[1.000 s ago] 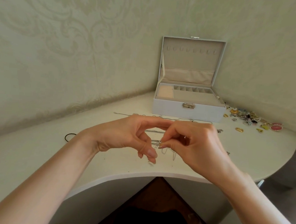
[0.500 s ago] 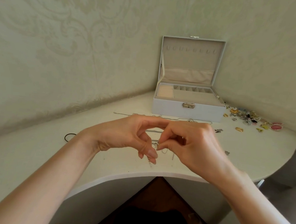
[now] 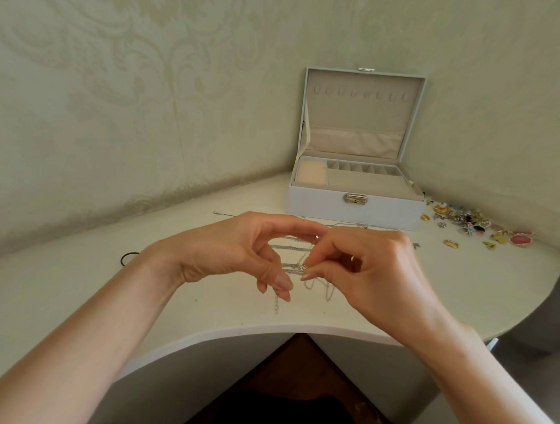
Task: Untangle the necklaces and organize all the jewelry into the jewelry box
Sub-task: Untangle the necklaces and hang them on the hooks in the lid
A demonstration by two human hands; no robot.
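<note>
L hand [image 3: 237, 251] & R hand [image 3: 366, 276] each pinch the tangled necklaces [image 3: 296, 268] strung between them, loops dangling below. Chains prob. v. light, limp, slippery, snag-prone: pinch beside the knot. Beyond hands: open jewelry box [image 3: 354, 209].

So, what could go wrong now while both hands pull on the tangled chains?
Both the left hand and the right hand pinch the thin chains close together; a hard pull could tighten the knot or break a link.
One loose end hangs below the left fingers near the table front edge; if released, it might slide to the floor.
More chain lies behind the hands, before the jewelry box; lifting could drag it into the tangle.
</note>
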